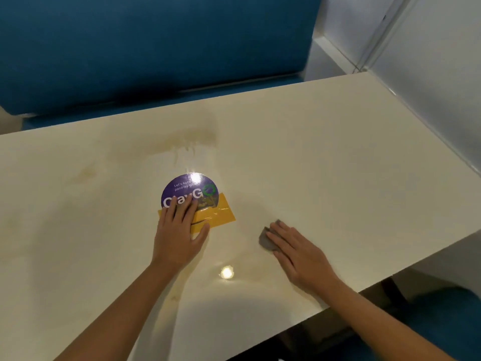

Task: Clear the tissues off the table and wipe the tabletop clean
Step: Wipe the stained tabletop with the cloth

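Note:
The cream tabletop [325, 157] fills most of the view and shows faint brownish smears at its far middle and left. My right hand [299, 254] lies flat with straight fingers on a small grey cloth [266, 239], pressing it onto the table near the front right edge. My left hand [179, 230] rests flat on the table's middle, its fingers over a round purple sticker [194, 190] and a yellow label [221, 214]. No tissues are in view.
A blue padded bench back [156, 48] stands behind the far edge of the table. A white wall [429, 74] runs along the right side. A blue seat [447, 321] shows below the table's front right edge.

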